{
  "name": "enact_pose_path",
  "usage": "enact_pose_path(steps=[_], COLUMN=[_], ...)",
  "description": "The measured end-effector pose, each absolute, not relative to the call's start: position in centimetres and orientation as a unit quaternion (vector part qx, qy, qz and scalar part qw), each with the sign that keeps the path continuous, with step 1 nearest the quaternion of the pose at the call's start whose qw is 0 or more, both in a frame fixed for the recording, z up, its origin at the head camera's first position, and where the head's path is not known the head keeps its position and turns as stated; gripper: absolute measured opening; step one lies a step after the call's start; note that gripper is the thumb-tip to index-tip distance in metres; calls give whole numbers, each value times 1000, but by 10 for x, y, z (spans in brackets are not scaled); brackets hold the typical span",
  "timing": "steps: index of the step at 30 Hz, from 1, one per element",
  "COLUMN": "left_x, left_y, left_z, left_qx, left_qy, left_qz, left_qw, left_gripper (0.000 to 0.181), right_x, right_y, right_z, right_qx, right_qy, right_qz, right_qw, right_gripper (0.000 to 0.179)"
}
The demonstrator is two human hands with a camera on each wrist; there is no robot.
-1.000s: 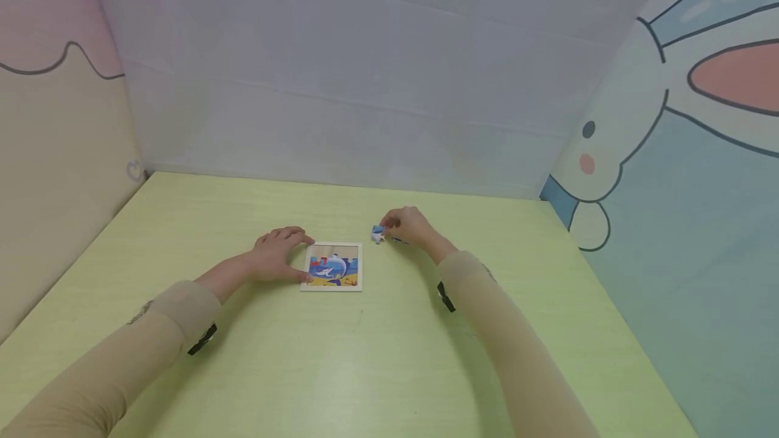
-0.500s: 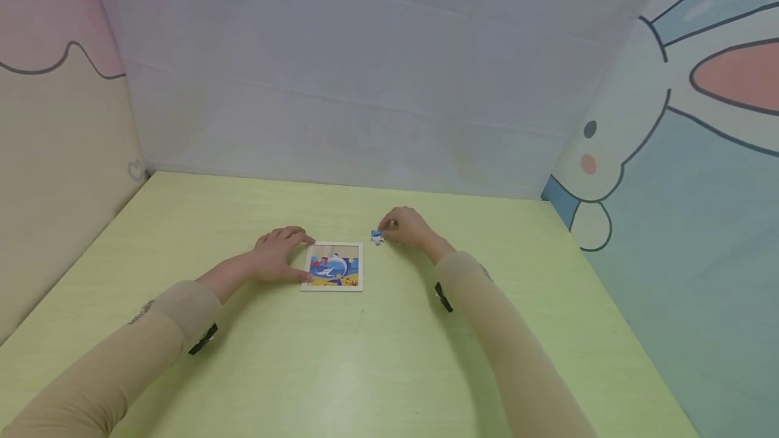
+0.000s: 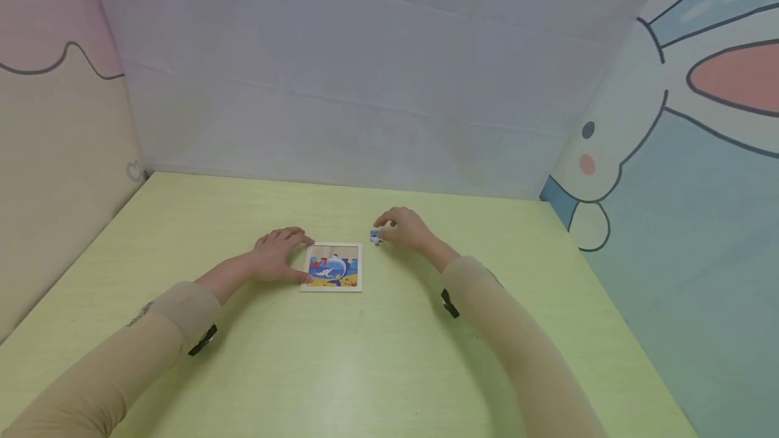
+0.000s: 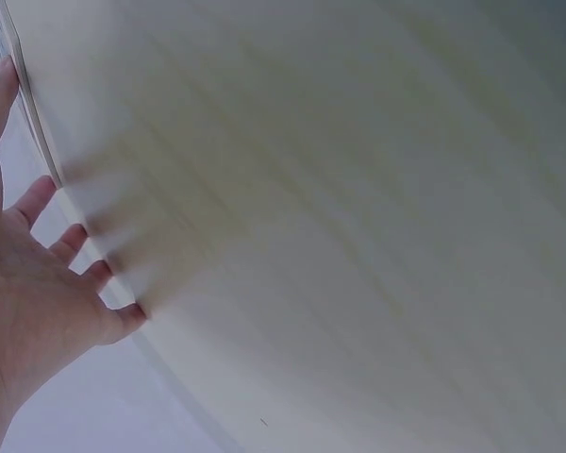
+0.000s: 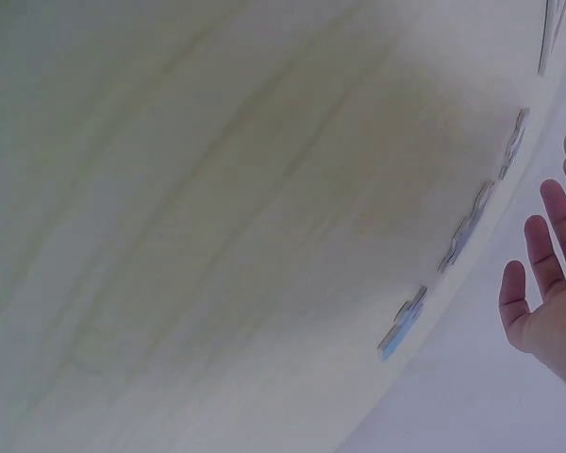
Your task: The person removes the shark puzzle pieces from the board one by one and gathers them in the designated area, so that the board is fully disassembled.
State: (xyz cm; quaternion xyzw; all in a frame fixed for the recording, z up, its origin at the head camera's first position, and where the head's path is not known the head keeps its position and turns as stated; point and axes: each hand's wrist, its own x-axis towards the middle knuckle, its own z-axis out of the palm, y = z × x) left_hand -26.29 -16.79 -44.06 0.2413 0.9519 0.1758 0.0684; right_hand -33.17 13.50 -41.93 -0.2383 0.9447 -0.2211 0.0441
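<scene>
A small square jigsaw puzzle (image 3: 331, 288) in a white frame, printed with a dolphin, lies on the table; bare board shows along its top. My left hand (image 3: 276, 255) spreads along its left side, index finger at the upper corner and thumb on the lower one. In the left wrist view, the other fingertips of that hand (image 4: 52, 274) rest on the tabletop. Beyond the frame's right side, my right hand (image 3: 404, 228) hovers over a blue-and-white puzzle piece (image 3: 374, 236), thumb overlapping it and index finger apart. The right wrist view shows relaxed fingers holding nothing.
Loose puzzle pieces (image 5: 467, 226) lie flat near the right hand in the right wrist view, mostly hidden by that hand in the head view. The pale yellow table (image 3: 341, 357) meets a white cloth backdrop (image 3: 341, 86) and cartoon-printed side panels (image 3: 700, 222).
The right fingertips, close together earlier, have parted, with the index finger shifting left. The thumb now covers part of the blue-and-white piece. The left hand and frame have stayed put.
</scene>
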Motion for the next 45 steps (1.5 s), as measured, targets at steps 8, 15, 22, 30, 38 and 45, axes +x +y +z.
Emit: enact_pose_path(steps=[8,15,22,30,38,45], left_x=[-263,-259,-256,-256,-259,-262], left_y=[-170,-170,-167,-166,-164,-164], left_z=[-442,-441,-437,-435,-440,-440], left_qx=[241,240,241,243,256,322], left_qy=[953,951,950,951,938,920], left_qz=[172,178,182,179,215,205], left_qw=[68,75,76,71,91,84], left_gripper=[83,81,80,78,74,61], right_x=[-315,-303,-291,-287,-283,-282], right_y=[123,113,107,103,102,101], right_z=[-418,-426,-428,-436,-436,-436], right_qx=[-272,-268,-294,-306,-292,-293], right_qy=[928,935,933,937,944,942], right_qz=[-245,-216,-187,-140,-133,-145], right_qw=[62,82,95,90,84,77], right_gripper=[32,36,41,42,37,33])
